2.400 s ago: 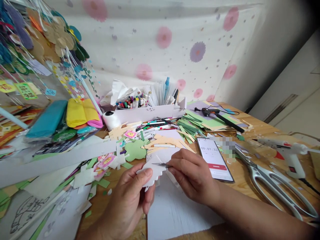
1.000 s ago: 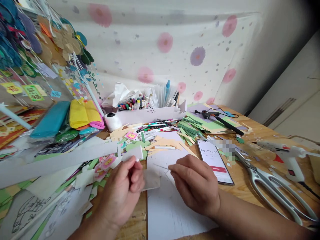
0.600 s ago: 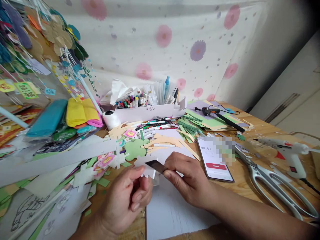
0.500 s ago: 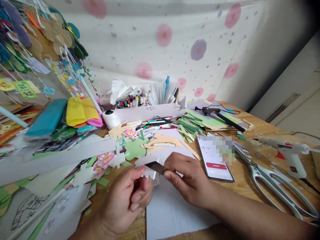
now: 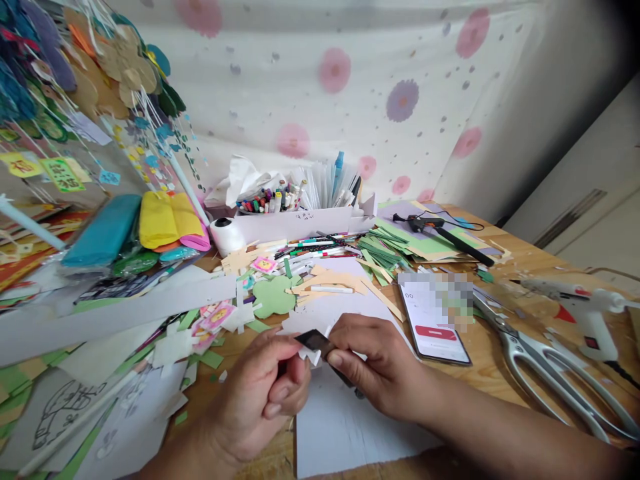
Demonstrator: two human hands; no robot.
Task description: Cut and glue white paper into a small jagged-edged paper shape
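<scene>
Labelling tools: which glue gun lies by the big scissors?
The white glue gun, at the far right beside the scissors; the black glue gun lies farther back on green paper.

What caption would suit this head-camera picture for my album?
Left hand holds a white paper cutout while right hand presses a dark blade to it.

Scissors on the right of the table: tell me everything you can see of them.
The scissors are large, all bright metal, with long looped handles. They lie flat on the wooden table, blades seemingly closed, tips toward the phone, handles toward the near right edge. The glue gun lies just beyond them. No hand touches them.
</scene>
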